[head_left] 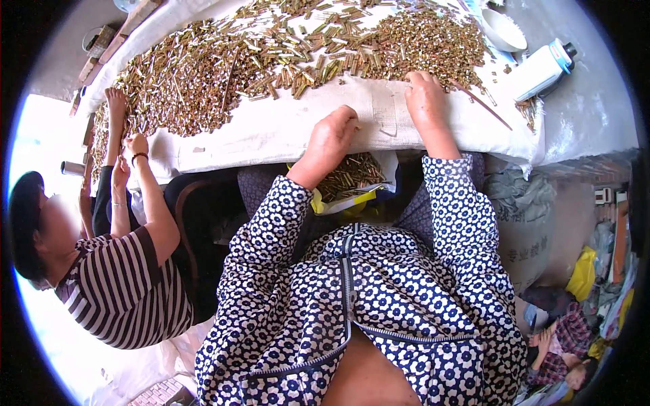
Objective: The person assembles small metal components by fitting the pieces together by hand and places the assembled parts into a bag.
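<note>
Small brass-coloured metal pieces (433, 44) lie heaped over a white cloth (271, 128) on the table in front of me. My left hand (332, 142) is closed at the cloth's near edge, and whatever its fingers hold is hidden. Farther right, my right hand (426, 105) reaches to the near rim of the heap with its fingers bent together at the pieces. I cannot make out what is in them. Below and between my hands, an open bag (349, 201) with a yellow and white edge sits at my lap, holding longer brass-coloured pieces (352, 177).
A thin brown stick (484, 106) lies right of my right hand. Beyond it are a white bottle (542, 71) with a blue rim and a white bowl (504, 30). A person in a striped shirt (135, 284) works at the left; another person (569, 338) is at the lower right.
</note>
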The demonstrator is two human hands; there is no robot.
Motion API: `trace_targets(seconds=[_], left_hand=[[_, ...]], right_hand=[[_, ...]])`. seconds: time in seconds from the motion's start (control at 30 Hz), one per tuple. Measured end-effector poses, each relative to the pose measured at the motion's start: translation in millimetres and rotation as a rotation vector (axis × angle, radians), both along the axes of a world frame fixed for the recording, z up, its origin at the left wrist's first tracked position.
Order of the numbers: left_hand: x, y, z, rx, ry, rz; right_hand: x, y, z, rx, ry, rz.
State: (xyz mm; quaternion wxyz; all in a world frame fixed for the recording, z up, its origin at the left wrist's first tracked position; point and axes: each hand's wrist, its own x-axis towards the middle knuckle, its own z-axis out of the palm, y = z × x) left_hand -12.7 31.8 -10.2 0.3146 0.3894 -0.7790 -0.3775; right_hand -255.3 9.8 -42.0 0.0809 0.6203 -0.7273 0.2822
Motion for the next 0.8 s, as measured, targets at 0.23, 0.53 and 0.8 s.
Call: trace_targets(seconds=[0.23, 0.53, 0.8], left_hand=[[22.9, -47.3, 9.6, 0.149, 0.275, 0.226], [31.9, -104.1, 9.5, -0.4, -0.575, 0.164], [32.5, -87.2, 16.9, -0.448, -0.577, 0.148]], right_hand=[[12.1, 8.2, 7.7, 0.091, 0.059, 0.084], [14.5, 15.2, 10.1, -0.078, 0.088, 0.164], [23.0, 20.6, 10.7, 0.008, 0.096, 0.107]])
